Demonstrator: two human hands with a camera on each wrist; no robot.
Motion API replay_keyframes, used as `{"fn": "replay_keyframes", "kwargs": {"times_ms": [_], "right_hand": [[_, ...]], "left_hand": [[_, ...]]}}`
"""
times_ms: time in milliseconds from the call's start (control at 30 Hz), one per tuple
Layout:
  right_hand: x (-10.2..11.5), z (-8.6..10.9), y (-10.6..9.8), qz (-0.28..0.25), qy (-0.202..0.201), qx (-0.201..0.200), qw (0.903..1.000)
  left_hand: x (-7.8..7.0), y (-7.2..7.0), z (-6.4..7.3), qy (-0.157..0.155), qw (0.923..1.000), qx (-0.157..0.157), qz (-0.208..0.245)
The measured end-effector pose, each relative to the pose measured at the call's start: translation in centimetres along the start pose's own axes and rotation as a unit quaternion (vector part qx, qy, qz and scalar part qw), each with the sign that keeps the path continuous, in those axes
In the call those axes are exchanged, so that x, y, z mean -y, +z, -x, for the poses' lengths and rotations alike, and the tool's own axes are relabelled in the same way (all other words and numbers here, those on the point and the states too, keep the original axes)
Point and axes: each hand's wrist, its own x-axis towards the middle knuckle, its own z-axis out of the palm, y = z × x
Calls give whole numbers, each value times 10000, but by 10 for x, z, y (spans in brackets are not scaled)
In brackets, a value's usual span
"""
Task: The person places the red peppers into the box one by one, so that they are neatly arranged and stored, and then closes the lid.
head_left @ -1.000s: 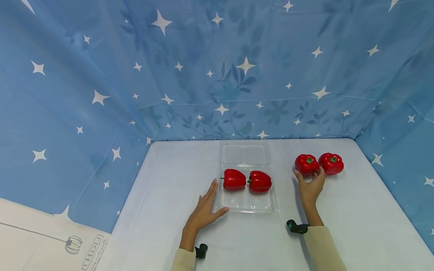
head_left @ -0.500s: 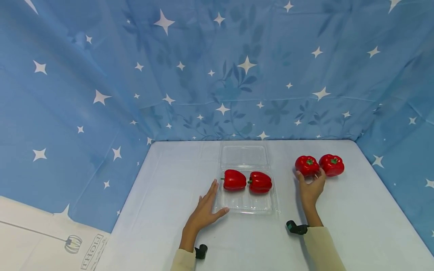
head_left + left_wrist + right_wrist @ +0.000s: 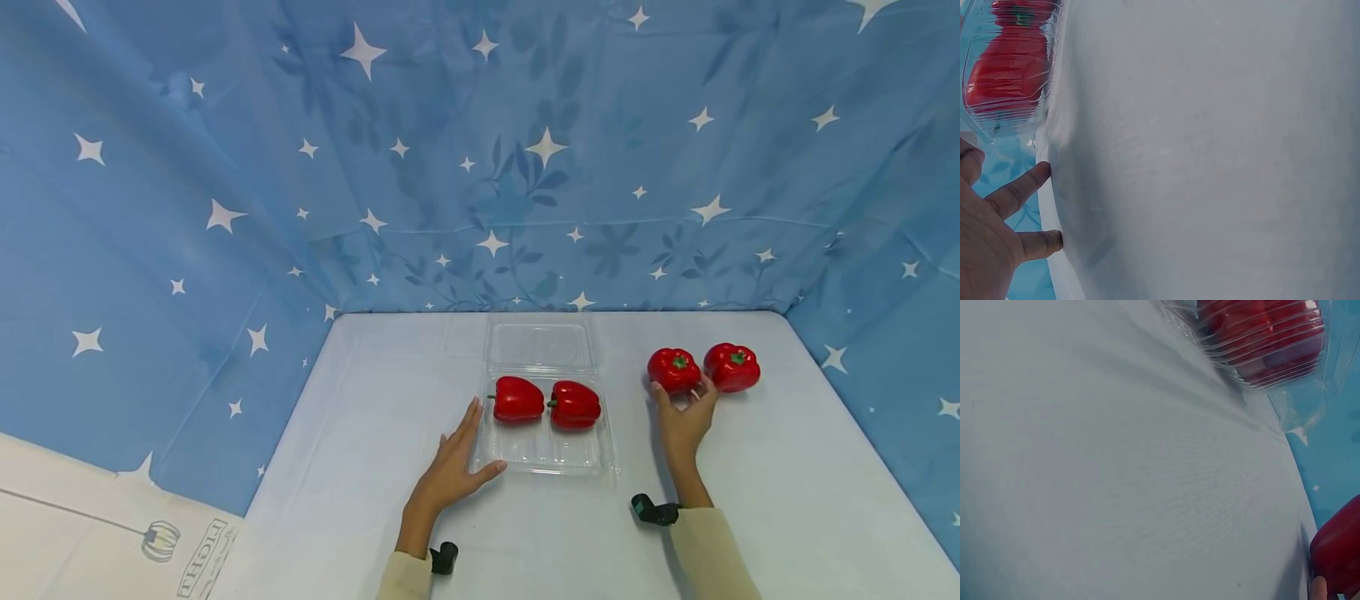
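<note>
My right hand [image 3: 686, 425] holds a red bell pepper [image 3: 672, 370], thumb on its left side and fingers on its right, green stem facing me. A second red bell pepper [image 3: 732, 367] lies just right of it. My left hand [image 3: 447, 471] is spread with straight fingers beside the left edge of a clear plastic clamshell box [image 3: 540, 457]. Inside the box, two red bell peppers, one on the left [image 3: 518, 400] and one on the right [image 3: 574, 405], lie on their sides with stems to the left. The right wrist view catches the held pepper [image 3: 1341, 550] at its lower right corner.
The box's clear lid [image 3: 540, 346] lies folded back behind it. A white cloth [image 3: 375, 392] covers the table. Blue star-patterned curtain [image 3: 450, 167] hangs behind and at both sides. Each wrist carries a small black camera, the right one [image 3: 654, 509] beside the sleeve.
My right hand has shifted slightly left with the bell pepper, and a small gap now shows between it and the pepper beside it. The left hand has stayed in place.
</note>
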Motion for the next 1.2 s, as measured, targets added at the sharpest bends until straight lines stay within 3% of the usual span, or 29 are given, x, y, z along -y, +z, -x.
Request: {"fn": "replay_keyframes", "kwargs": {"times_ms": [567,1200], "right_hand": [[-3,6,-2,-47,-205,179,9996],[8,8,-8,-314,60,661,9973]], "left_hand": [[2,-1,0,31,10000,-9,-58],[1,0,2,-21,10000,-13,-15]]}}
